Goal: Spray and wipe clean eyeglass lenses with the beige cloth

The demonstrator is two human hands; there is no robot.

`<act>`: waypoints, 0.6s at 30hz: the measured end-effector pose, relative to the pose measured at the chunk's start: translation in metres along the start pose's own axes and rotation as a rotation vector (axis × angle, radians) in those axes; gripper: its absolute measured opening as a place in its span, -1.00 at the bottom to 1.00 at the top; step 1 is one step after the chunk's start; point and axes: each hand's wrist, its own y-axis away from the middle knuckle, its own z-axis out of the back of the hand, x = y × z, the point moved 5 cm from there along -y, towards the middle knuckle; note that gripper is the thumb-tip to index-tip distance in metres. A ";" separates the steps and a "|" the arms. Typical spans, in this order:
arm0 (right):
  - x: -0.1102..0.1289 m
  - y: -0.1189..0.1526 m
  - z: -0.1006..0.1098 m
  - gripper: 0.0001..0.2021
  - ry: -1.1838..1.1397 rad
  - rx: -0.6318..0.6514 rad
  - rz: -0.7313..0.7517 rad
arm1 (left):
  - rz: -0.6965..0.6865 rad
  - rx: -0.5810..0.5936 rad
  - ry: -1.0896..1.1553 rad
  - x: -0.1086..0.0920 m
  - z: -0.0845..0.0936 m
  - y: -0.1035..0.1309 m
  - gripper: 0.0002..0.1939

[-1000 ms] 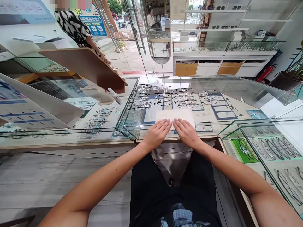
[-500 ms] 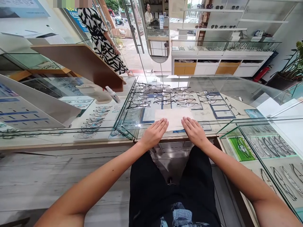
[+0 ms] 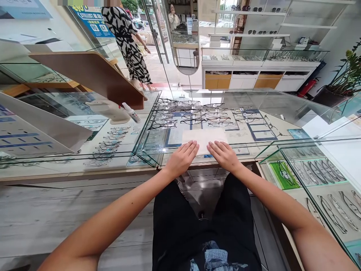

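Note:
A pale, flat cloth or paper sheet [image 3: 203, 137] lies on the glass counter [image 3: 175, 155] in front of me. My left hand [image 3: 182, 157] rests flat over its left part, fingers stretched out and side by side. On the right part lies my right hand [image 3: 222, 154], also flat with fingers extended. A gap of bare sheet separates the two hands. Just beyond the sheet, several pairs of eyeglasses [image 3: 193, 119] stand in rows, seen on or through the glass. Whether the sheet is cloth or paper I cannot tell.
To the left are a small white bottle [image 3: 131, 112], a brown slanted board [image 3: 93, 71] and a white display card [image 3: 42, 128]. A second glass case [image 3: 313, 165] with eyeglasses stands at right. A person [image 3: 126, 45] in a patterned dress is near the door.
My right hand has slid a little left, closer to my left hand, which stays about where it was. The person in the patterned dress has shifted near the doorway.

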 end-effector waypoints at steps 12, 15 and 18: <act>-0.014 0.030 0.013 -0.63 0.176 -0.290 0.104 | -0.045 -0.037 -0.017 0.001 0.004 -0.001 -0.50; -0.016 0.032 0.019 -0.69 0.181 -0.311 0.113 | -0.036 -0.038 -0.012 0.002 0.004 -0.001 -0.51; -0.022 0.034 0.021 -0.69 0.097 -0.296 0.069 | -0.014 -0.028 0.037 0.003 0.003 -0.001 -0.50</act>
